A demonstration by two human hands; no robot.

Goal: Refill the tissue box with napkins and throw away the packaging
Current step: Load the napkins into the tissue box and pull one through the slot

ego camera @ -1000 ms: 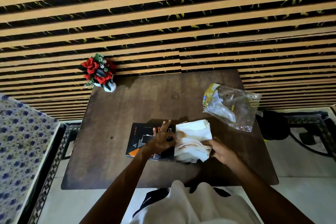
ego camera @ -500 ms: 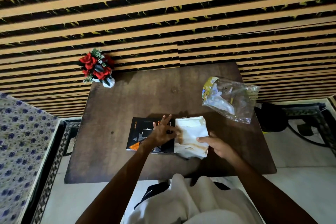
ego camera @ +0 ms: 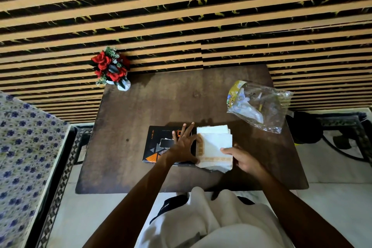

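A flat black tissue box [ego camera: 156,143] with orange triangles lies on the brown table [ego camera: 141,106] near its front edge. My left hand [ego camera: 184,144] rests flat on the box with fingers spread, its edge against a stack of white napkins [ego camera: 214,143] with an orange border. The stack lies right of the box. My right hand [ego camera: 242,158] holds the stack's near right corner, thumb on top. A crumpled clear plastic packaging bag [ego camera: 259,106] with a yellow end lies at the table's right edge.
A small white vase of red roses [ego camera: 111,68] stands at the table's back left corner, against the striped wall. A blue-flowered bed [ego camera: 22,157] borders the left. A dark round object [ego camera: 305,127] sits on the floor to the right.
The napkin stack was crumpled and lifted in my right hand; now it lies flat and squared beside the box. My left hand stays on the box.
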